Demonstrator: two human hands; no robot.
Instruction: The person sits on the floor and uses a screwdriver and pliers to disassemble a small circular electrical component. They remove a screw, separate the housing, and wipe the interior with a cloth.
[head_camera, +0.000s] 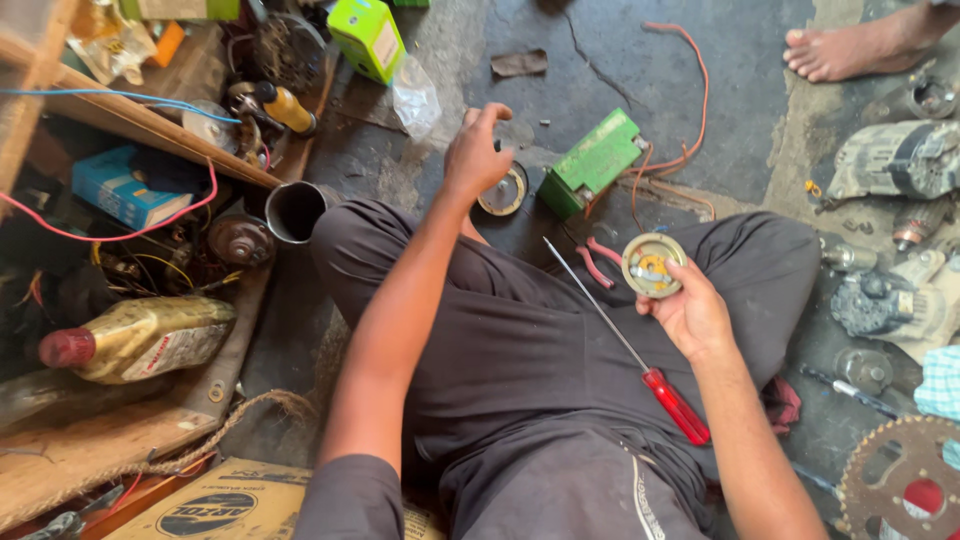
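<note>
I sit cross-legged on a dark floor. My right hand (690, 312) holds a small round metal part (652, 264) with a yellow and white middle, face up above my right knee. My left hand (478, 150) reaches forward with curled fingers, just left of a round disc-shaped part (505, 192) lying on the floor; whether it touches the disc I cannot tell. A long screwdriver (640, 368) with a red handle lies across my lap. Red-handled pliers (598, 262) rest by my right knee.
A green box (592, 162) with orange wires lies ahead. A metal cylinder (293, 211), an oil bottle (140, 338) and cluttered wooden shelves stand at left. Motor parts (895, 160) and a sprocket (900, 482) lie at right. Another person's bare foot (850, 48) rests at top right.
</note>
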